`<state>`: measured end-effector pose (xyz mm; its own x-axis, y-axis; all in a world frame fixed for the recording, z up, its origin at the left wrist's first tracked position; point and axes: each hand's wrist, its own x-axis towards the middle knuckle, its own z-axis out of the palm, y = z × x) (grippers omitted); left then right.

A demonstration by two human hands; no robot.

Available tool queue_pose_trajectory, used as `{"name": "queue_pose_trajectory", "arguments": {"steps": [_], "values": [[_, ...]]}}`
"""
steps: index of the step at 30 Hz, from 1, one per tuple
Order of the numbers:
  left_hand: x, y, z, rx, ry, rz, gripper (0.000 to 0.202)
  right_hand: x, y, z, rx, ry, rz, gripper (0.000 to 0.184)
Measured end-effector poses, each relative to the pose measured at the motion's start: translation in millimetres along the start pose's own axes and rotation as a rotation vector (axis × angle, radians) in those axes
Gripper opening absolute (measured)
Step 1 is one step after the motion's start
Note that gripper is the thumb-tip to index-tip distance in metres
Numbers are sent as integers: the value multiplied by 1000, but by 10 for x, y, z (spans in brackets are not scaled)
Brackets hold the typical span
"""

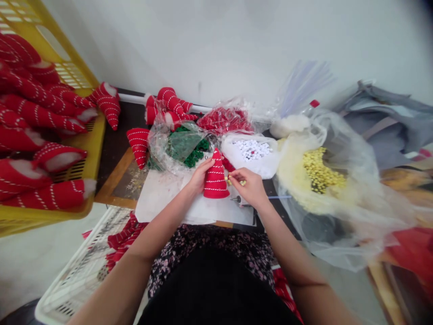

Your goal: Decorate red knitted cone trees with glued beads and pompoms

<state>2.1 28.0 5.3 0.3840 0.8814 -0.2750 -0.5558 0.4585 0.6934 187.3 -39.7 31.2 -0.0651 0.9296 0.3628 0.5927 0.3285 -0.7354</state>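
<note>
Upright in my left hand [199, 175] is a red cone [216, 180] wound with white dashed lines; my fingers wrap its left side. Close to the cone's right side, my right hand [249, 185] pinches its thumb and fingers around small yellow pompoms [242, 183]. Just below that hand a glue gun tip [237, 199] shows, its body partly hidden, with a thin bluish stick [279, 197] sticking out to the right. White paper [162, 196] lies under my hands.
Bags of green pompoms [192, 151], red pompoms [228, 119], white pompoms [252, 149] and yellow pompoms [321, 171] surround the work spot. At left, a yellow crate [93, 171] holds several red cones. A white basket [67, 289] stands below; the wall [209, 49] rises behind.
</note>
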Motion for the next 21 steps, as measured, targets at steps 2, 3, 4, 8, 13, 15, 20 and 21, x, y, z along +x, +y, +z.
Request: {"name": "queue_pose_trajectory", "arguments": {"steps": [2,3,4,8,13,15,20,21], "values": [[-2,-1,1,3,1,2,32,1,-22,38,1,-27,1,10],[-2,-3,1,4,-1,0,32,2,-38,55,2,-33,1,11],[-1,-5,-1,6,-5,1,32,2,-54,69,1,-35,-2,11],[9,-23,-16,19,2,23,31,4,-96,94,-25,-47,-41,12],[28,-64,-37,39,18,42,33,-4,-126,53,-52,-42,-93,13],[39,-91,-41,57,7,63,37,-13,-175,14,-69,-6,-112,12],[80,-160,-50,153,-21,123,40,-24,-381,-21,-228,-147,-205,13],[88,-170,-53,172,-23,133,40,-22,-421,-1,-291,-198,-232,15]]}}
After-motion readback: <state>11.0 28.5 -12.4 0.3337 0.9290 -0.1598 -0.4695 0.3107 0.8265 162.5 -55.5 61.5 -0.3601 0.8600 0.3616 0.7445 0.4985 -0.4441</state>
